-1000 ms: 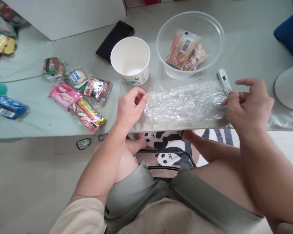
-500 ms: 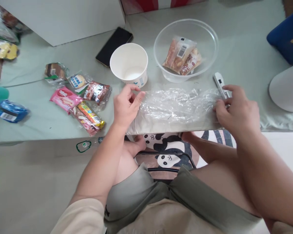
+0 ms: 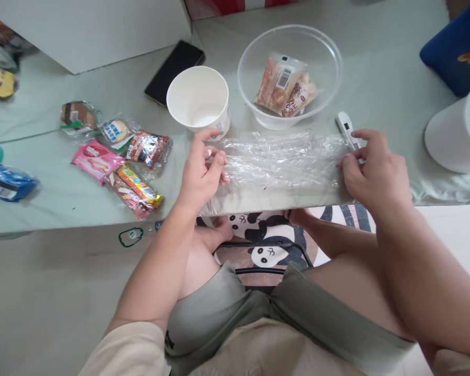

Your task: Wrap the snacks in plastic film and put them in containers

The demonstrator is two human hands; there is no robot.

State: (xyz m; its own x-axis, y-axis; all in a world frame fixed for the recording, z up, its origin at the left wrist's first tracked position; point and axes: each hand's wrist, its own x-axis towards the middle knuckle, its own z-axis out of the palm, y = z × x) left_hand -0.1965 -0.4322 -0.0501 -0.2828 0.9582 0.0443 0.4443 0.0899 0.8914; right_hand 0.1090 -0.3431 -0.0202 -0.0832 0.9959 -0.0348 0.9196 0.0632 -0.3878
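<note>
A crumpled clear plastic bag (image 3: 282, 162) stretches between my hands along the table's near edge. My left hand (image 3: 200, 172) pinches its left end between thumb and fingers. At the right end my right hand (image 3: 379, 169) has thumb and fingers closed on the plastic. A white utility knife (image 3: 344, 124) lies partly under the right fingers, its lower end hidden. Just behind the left hand stands a white paper cup (image 3: 198, 96). Behind the bag, a clear plastic bowl (image 3: 272, 121) holds wrapped snacks (image 3: 272, 86).
Several wrapped snacks, among them a pink packet (image 3: 96, 161), lie on the left, with a blue packet (image 3: 10, 183) farther out. A black phone (image 3: 174, 73) rests behind the cup. On the right are a white container (image 3: 450, 138) and a blue object (image 3: 454, 57).
The plastic bag looks straighter and more drawn out between my hands. My left fingers have closed further round its end. The view has shifted slightly.
</note>
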